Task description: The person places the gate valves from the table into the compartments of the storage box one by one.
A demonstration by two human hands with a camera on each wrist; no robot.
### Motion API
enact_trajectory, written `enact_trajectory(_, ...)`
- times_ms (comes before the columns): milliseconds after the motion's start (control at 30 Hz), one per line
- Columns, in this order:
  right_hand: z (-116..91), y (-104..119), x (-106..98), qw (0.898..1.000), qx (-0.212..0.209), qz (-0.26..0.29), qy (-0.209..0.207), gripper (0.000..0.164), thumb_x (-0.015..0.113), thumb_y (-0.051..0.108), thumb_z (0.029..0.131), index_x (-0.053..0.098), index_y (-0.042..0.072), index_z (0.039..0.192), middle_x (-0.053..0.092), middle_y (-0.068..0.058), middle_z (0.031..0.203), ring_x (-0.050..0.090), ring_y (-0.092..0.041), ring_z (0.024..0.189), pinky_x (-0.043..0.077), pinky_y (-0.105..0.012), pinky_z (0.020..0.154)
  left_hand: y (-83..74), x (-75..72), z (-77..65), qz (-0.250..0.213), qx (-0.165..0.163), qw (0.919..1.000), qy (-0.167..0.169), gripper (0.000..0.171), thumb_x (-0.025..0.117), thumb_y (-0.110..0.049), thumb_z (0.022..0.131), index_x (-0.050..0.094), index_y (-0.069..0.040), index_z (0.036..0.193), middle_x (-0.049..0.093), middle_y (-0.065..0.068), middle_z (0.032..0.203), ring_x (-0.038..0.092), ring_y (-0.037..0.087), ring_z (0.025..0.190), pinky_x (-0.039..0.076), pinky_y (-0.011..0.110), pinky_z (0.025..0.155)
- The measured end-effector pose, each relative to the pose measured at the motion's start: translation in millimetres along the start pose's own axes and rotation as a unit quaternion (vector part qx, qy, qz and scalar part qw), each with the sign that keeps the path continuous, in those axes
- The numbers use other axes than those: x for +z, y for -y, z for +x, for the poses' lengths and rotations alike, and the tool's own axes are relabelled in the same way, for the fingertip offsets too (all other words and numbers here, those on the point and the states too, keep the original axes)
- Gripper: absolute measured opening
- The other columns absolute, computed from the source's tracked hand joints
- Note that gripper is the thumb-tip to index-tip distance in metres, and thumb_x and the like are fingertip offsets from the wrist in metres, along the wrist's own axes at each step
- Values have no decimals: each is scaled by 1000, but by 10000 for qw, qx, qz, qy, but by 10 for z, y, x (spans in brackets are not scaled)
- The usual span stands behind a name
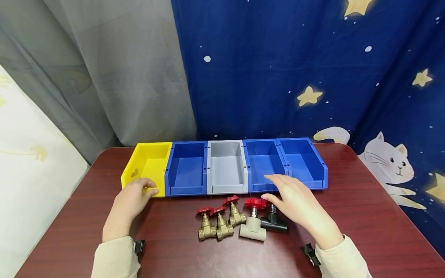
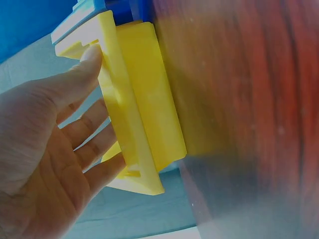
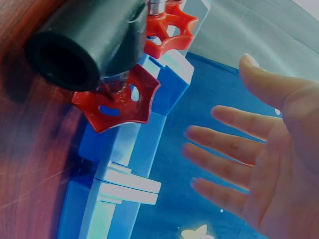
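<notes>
Black valve [image 1: 274,223] lies low, right of the frame's centre, long axis crosswise, just lower left of the nearer right hand [image 1: 295,195], spread and empty; at left, the left hand [image 1: 130,200] pinches the yellow bin [image 1: 152,164] by its front lip.

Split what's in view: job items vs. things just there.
Likely job items:
- yellow bin, held at the front by the left grip
- three blue bins, one gray bin
- three brass gate valves
- beige tee-shaped valve
- black tee-shaped valve, right grip nearby, empty

Likely just surroundings:
- reddish-brown table
- star-print curtain
- gray curtain
</notes>
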State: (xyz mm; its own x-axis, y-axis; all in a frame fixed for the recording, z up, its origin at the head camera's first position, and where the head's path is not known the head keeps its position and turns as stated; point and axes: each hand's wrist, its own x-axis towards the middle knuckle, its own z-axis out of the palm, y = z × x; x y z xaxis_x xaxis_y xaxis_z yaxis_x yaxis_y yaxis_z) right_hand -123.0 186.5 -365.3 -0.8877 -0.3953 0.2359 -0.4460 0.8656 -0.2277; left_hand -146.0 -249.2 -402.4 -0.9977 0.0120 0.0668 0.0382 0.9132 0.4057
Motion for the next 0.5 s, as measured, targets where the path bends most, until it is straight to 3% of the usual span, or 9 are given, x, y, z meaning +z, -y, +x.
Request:
enact_trajectory(200,-32,31,-31,9988,185,26,452,56,75,39,88,62,5,130,64,-13,126,60,-34,117,45,-55,100,26,17,4,-110,-47,9999,35,23,72,-26,91,64,-8,103,64,13,101,56,33,93,47,56,83)
enact_trajectory(500,-74,35,-35,9954,216,100,930,59,83,39,79,64,5,123,66,-13,120,62,-34,111,48,-53,95,10,6,5,-148,-79,9998,104,27,71,-27,92,67,-6,110,65,18,112,57,36,101,45,61,91)
